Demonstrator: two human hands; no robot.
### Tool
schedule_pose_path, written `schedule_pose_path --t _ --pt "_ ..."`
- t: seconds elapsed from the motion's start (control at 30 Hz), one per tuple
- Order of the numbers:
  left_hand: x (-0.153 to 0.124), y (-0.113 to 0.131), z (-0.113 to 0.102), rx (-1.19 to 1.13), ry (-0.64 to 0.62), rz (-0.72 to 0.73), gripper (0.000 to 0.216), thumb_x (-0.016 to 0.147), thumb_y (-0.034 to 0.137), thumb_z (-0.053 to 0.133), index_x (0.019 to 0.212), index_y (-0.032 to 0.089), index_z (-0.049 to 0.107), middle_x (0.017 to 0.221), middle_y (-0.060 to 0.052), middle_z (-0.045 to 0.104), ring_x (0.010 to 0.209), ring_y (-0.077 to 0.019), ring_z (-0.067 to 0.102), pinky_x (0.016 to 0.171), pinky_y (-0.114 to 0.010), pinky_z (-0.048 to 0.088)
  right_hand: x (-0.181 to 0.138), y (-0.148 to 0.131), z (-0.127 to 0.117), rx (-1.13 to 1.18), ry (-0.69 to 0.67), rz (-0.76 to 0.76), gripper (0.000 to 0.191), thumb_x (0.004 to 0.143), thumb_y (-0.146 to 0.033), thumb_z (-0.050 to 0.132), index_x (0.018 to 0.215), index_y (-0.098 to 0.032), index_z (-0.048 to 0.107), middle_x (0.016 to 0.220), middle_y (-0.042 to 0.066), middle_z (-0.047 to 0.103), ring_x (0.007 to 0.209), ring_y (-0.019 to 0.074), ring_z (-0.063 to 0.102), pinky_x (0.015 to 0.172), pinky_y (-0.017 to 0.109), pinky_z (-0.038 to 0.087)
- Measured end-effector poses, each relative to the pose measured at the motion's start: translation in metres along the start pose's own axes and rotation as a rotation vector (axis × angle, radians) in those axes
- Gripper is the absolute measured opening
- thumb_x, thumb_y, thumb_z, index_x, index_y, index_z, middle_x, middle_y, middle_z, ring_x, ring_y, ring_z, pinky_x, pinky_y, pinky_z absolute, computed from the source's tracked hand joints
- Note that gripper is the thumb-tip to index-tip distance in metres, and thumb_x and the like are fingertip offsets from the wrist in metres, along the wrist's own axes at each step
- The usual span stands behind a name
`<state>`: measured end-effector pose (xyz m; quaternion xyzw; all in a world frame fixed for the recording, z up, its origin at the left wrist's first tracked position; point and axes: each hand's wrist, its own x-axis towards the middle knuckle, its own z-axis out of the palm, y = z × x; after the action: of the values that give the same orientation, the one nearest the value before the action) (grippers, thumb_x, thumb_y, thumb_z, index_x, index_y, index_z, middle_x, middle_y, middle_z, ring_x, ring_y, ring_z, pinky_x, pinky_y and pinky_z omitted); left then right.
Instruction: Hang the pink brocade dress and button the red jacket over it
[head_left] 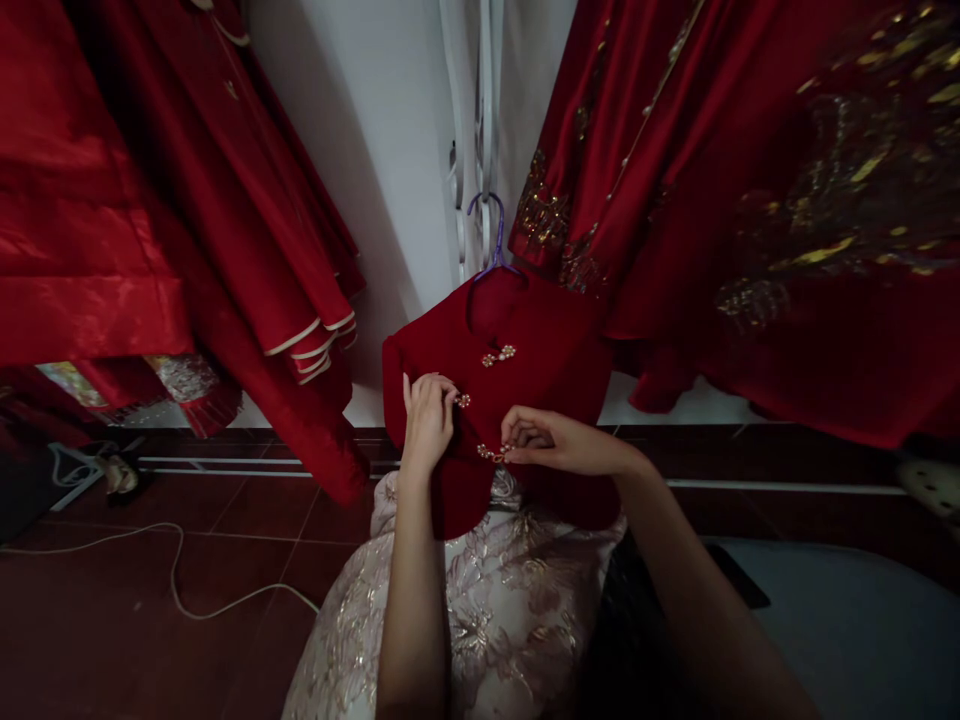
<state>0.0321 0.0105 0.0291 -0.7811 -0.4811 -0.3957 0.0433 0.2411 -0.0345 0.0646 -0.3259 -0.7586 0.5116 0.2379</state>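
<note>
A dark red jacket [555,350] hangs on a purple hanger [491,235] in front of me, over a pale brocade skirt [495,600]. It has small jewelled clasps down the front; the top clasp [499,355] is joined. My left hand [427,420] has its fingers curled on the jacket's left front edge beside a middle clasp [463,401]. My right hand [551,440] pinches the lower clasp [491,453] between its fingertips.
Red robes [187,220] hang at the left. A red gown with gold embroidery [787,220] hangs at the right. A white wall and white rails [472,120] stand behind. A white cable [172,570] lies on the dark red tiled floor. A grey surface [855,630] is at lower right.
</note>
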Motion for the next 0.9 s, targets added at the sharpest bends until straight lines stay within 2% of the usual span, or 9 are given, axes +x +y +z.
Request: schedule_pose_path --t 0.1,0.23,0.33,0.5,0.7,0.9 --pt "-0.002 -0.001 0.0 0.03 -0.011 -0.02 0.019 0.09 0.023 0.035 0.094 0.022 0.053 0.108 -0.005 0.052 0.117 -0.0164 0.041 0.112 -0.047 0.009 0.0 0.003 -0.002 0.015 0.026 -0.011 0.03 0.077 -0.04 0.06 0.092 -0.018 0.046 0.087 0.002 0.056 0.081 0.0114 0.054 0.077 0.028 0.044" --pt "-0.006 -0.007 -0.008 0.071 -0.006 -0.029 0.02 0.088 0.028 0.042 0.101 0.026 0.057 0.126 -0.006 0.041 0.126 -0.0201 0.032 0.11 -0.05 0.012 0.0 0.006 -0.004 0.014 0.037 -0.01 0.029 0.077 -0.039 0.06 0.091 -0.017 0.047 0.088 0.002 0.054 0.082 0.0112 0.052 0.077 0.027 0.044" --pt "-0.007 -0.009 -0.011 0.072 -0.022 -0.022 0.02 0.086 0.032 0.046 0.102 0.027 0.058 0.13 -0.007 0.035 0.129 -0.0218 0.028 0.109 -0.05 0.016 0.0 0.006 -0.004 0.013 0.037 -0.013 0.03 0.077 -0.04 0.06 0.091 -0.018 0.047 0.088 0.002 0.053 0.082 0.0112 0.052 0.077 0.028 0.043" --pt "-0.006 -0.006 -0.006 0.075 -0.013 -0.038 0.018 0.086 0.032 0.046 0.095 0.024 0.059 0.13 -0.008 0.035 0.128 -0.0228 0.028 0.107 -0.05 0.019 0.0 0.005 -0.004 0.004 0.041 -0.009 0.03 0.077 -0.042 0.059 0.091 -0.018 0.047 0.088 0.002 0.054 0.081 0.0112 0.052 0.078 0.028 0.043" --pt "-0.007 0.001 -0.003 0.119 -0.05 -0.103 0.019 0.087 0.031 0.044 0.099 0.027 0.058 0.137 -0.007 0.031 0.128 -0.0255 0.026 0.102 -0.051 0.022 -0.001 0.006 -0.005 -0.024 0.051 -0.001 0.032 0.077 -0.044 0.059 0.092 -0.018 0.047 0.088 0.003 0.055 0.081 0.0121 0.053 0.078 0.029 0.043" --pt "-0.004 0.0 -0.005 0.108 0.015 -0.085 0.018 0.087 0.028 0.044 0.097 0.027 0.058 0.136 -0.005 0.034 0.126 -0.0232 0.03 0.104 -0.048 0.019 0.001 0.006 -0.004 -0.035 0.049 0.002 0.03 0.077 -0.044 0.058 0.09 -0.018 0.048 0.085 0.001 0.054 0.079 0.0118 0.052 0.076 0.028 0.042"
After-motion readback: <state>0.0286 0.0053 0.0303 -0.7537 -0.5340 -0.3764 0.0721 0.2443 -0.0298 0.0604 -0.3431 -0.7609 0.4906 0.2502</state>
